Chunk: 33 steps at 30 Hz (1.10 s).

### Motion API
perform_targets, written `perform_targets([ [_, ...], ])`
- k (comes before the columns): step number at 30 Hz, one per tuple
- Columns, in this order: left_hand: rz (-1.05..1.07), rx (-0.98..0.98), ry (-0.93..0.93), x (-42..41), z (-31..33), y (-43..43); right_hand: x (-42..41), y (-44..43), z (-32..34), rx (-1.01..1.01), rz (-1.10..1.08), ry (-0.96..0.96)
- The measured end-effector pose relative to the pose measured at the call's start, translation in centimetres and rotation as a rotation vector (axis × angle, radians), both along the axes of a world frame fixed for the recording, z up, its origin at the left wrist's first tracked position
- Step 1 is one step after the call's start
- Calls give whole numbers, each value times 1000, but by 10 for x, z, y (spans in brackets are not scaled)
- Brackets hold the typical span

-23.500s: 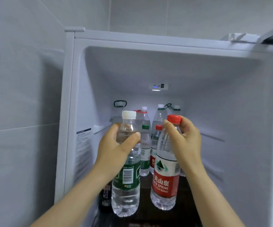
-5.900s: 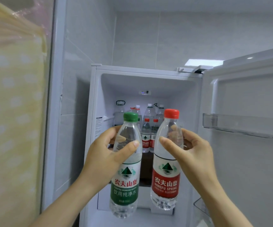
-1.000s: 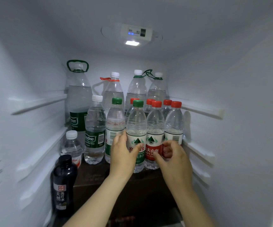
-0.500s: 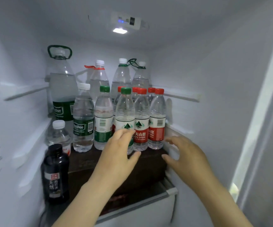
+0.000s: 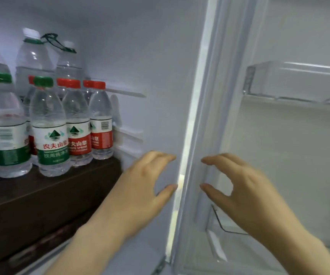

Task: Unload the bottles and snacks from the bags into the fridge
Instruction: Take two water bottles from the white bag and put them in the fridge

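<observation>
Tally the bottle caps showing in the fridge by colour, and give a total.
Red caps: 5
Green caps: 2
White caps: 3
Total: 10

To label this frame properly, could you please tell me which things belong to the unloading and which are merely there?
Job: green-cap bottles, red-cap bottles, dark shelf, left hand, right hand, both empty.
Merely there: door bin, wall rails.
</observation>
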<state>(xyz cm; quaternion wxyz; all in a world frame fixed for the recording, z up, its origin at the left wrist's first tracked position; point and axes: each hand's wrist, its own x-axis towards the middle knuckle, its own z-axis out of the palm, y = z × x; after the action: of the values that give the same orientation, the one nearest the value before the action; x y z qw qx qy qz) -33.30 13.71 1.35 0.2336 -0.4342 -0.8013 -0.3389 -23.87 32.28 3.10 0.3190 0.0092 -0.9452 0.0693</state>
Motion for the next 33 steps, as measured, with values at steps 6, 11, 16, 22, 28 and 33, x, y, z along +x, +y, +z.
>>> perform_targets([
  [6,-214,-55,14,37,6,70,74,51,6,38,-227,23],
  [11,-378,-100,23,73,9,138,139,97,7,36,-398,33],
  [16,-494,-88,63,120,10,207,207,141,7,42,-552,50],
  [22,-658,-47,88,177,7,275,278,178,1,39,-723,30],
  [28,-904,-39,80,227,8,334,342,190,-2,-1,-924,44],
  [33,-1114,-41,77,259,9,372,376,182,-6,-9,-1134,60],
])
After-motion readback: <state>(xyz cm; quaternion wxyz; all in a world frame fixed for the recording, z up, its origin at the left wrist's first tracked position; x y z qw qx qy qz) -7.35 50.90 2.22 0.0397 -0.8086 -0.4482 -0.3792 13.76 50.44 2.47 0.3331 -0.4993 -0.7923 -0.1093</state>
